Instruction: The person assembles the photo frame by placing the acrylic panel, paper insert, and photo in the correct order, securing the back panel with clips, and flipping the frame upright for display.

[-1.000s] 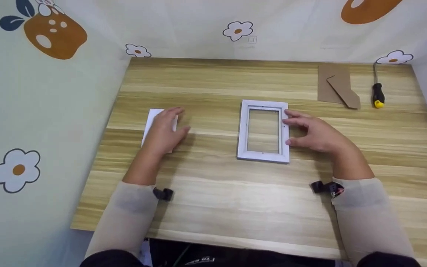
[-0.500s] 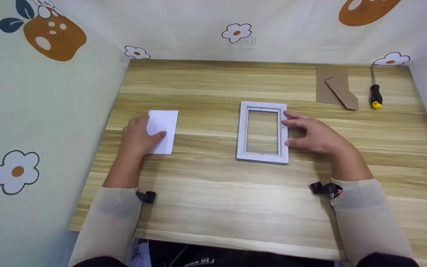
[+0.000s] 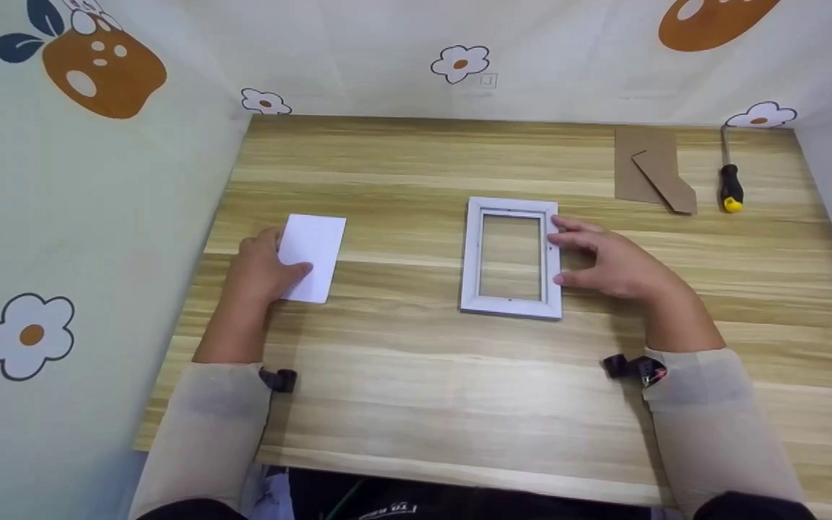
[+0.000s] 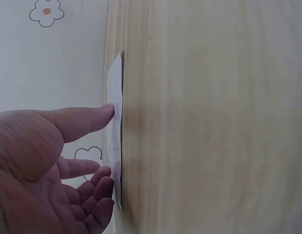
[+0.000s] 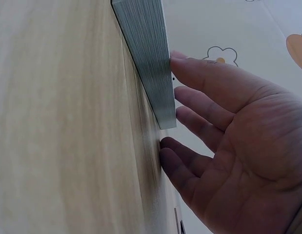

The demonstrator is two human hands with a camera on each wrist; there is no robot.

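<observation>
A white card lies at the table's left part. My left hand holds its left side, thumb on the upper face and fingers at the edge. The left wrist view shows my thumb on the card and my other fingers curled by its edge; whether any reach beneath is hidden. A white picture frame lies flat in the middle, its opening showing bare wood. With loosely bent fingers, my right hand touches its right side. The right wrist view shows the fingers beside the frame's grey edge.
At the back right lies a brown board, with a brown stand leg across it. Right of them is a screwdriver with a black and yellow handle. Walls border the wooden table at the back and sides.
My left hand has moved from over the card to its left side. The card has since turned and slid slightly left under my thumb. My right hand and the picture frame stay put.
</observation>
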